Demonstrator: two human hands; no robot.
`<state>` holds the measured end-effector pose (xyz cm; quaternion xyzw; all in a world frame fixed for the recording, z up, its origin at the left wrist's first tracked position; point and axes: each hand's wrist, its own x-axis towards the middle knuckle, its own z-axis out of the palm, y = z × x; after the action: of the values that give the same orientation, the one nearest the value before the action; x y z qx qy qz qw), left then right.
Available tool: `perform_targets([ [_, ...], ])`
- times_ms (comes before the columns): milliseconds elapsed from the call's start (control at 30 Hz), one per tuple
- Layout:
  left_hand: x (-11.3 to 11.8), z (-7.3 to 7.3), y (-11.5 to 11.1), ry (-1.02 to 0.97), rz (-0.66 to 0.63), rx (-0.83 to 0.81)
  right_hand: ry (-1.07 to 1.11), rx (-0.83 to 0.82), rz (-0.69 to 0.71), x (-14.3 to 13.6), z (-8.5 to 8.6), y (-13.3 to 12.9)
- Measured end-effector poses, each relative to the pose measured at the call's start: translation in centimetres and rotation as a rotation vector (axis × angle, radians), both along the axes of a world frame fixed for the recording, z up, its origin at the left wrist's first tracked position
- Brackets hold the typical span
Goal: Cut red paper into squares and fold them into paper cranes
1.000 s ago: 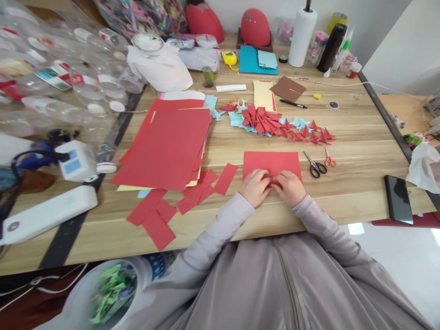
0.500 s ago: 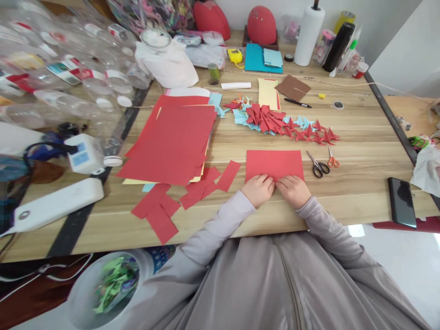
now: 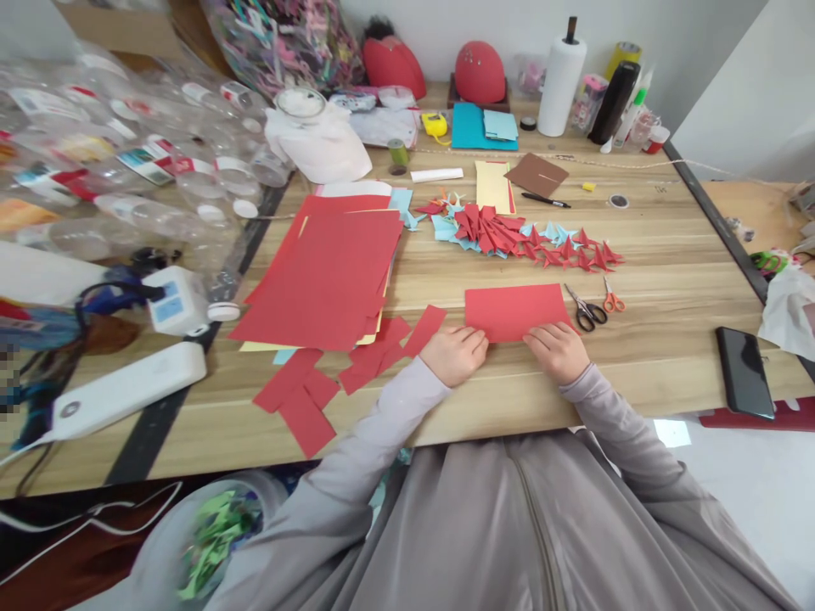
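A red paper rectangle [image 3: 515, 311] lies flat on the wooden table between my hands. My left hand [image 3: 455, 353] rests on its lower left corner, fingers together and pressing the near edge. On the lower right corner, my right hand [image 3: 555, 350] presses the same sheet with its fingers together. Black-handled scissors [image 3: 587, 312] and small orange scissors [image 3: 612, 297] lie just right of the sheet. Small red paper pieces [image 3: 425, 331] are scattered to the left of my left hand, beside a stack of large red sheets [image 3: 331, 271].
Folded red and light-blue paper shapes [image 3: 490, 229] lie beyond the sheet. A phone [image 3: 744, 372] is at the right. Plastic bottles [image 3: 171, 170] crowd the left, with a white power strip [image 3: 131, 390] nearer. A bin [image 3: 153, 543] stands below the table's front edge.
My hands have moved apart along the near edge of the red sheet, towards its corners. The sheet looks shallower from front to back. The camera view has shifted slightly.
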<state>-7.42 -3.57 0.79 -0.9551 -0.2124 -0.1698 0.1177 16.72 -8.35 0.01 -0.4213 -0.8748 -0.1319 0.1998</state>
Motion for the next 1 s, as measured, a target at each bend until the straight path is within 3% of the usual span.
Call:
perform_targets([
  [233,-4.1,0.8,0.1,-0.1,0.022,-0.079,0.1,-0.031,-0.003,0.9,-0.3,-0.5],
  [400,-6.6,1.3,0.5,-0.157,0.163,-0.007,0.131,-0.003,-0.065,1.6,-0.4,-0.5],
  [467,-5.8,1.6,0.1,-0.191,0.164,-0.003,0.113,0.007,-0.056,1.3,-0.3,-0.4],
  [567,-2.7,1.9,-0.9,-0.194,0.096,-0.015,0.08,0.04,-0.022,0.0,-0.1,-0.3],
  [733,2.2,1.2,-1.6,-0.098,0.044,-0.092,0.026,0.046,0.054,-2.6,0.4,-0.3],
  [867,2.8,0.7,-1.6,-0.028,0.052,0.023,-0.015,0.107,0.059,-3.4,0.8,-0.4],
  [1000,1.9,1.2,-1.8,-0.107,-0.03,0.092,-0.042,0.114,0.061,-3.3,1.1,-0.5],
])
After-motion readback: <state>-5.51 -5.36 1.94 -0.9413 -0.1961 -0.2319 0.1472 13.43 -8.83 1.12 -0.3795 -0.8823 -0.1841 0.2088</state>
